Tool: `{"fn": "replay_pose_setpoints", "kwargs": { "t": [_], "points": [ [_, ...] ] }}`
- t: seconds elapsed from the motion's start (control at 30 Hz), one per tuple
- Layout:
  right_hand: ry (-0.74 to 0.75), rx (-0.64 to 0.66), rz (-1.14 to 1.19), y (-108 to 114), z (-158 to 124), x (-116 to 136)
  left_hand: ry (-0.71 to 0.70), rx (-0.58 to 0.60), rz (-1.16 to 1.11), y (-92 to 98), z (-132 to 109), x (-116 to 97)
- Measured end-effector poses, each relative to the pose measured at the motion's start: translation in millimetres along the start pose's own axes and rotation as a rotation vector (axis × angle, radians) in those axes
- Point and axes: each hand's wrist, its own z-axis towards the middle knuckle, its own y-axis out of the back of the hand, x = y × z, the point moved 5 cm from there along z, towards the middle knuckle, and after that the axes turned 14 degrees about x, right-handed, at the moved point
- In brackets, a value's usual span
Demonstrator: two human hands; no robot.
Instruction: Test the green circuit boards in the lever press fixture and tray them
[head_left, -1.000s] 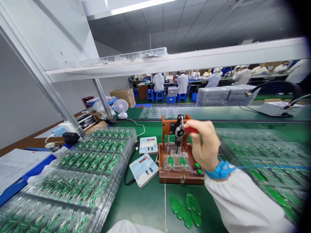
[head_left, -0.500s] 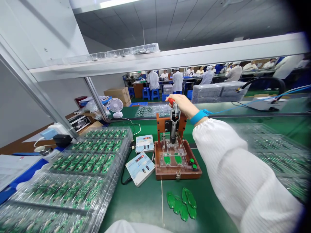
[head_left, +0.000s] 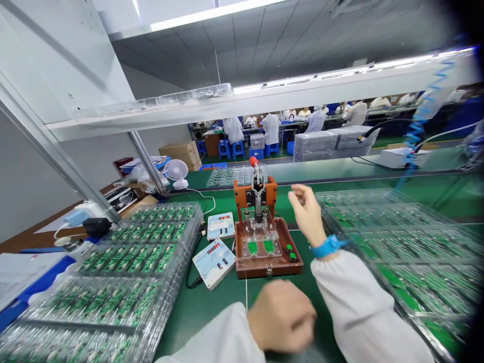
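A toggle-clamp test fixture (head_left: 256,201) with a red-tipped lever stands on a brown wooden base. Two leaf-shaped green circuit boards (head_left: 268,246) lie side by side in its clear plate. To the right of the lever, my right hand (head_left: 308,214) is in the air, its fingers loosely bent, thumb apart, nothing seen in them. A blue wrist strap (head_left: 328,246) circles that wrist. My left hand (head_left: 283,316), smeared by motion, is in front of the base over the spot where loose green boards lay. It hides nearly all of them, and its fingers cannot be made out.
Two white counter boxes (head_left: 214,262) with red digits sit left of the fixture. Clear trays of circuit boards (head_left: 128,254) are stacked at left; more clear trays (head_left: 401,247) lie at right. A small white fan (head_left: 176,171) stands behind. A shelf beam (head_left: 212,108) crosses above.
My right hand has let go of the red lever tip and come down to the right. My left hand has entered from below, covering the loose green boards. The view has shifted slightly.
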Motion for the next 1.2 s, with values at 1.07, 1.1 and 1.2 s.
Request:
{"fn": "replay_pose_setpoints", "kwargs": {
  "t": [1.07, 1.1, 1.2],
  "points": [
    [-0.285, 0.550, 0.479, -49, -121, -4, 0.297, -0.425, -0.021, 43.3, -25, 72],
    [-0.296, 0.530, 0.465, -45, -124, 1, 0.257, -0.410, 0.007, 42.9, -26, 71],
    [-0.316, 0.449, 0.369, -20, -141, 21, 0.146, -0.385, 0.083, 41.8, -28, 70]
  ]
}}
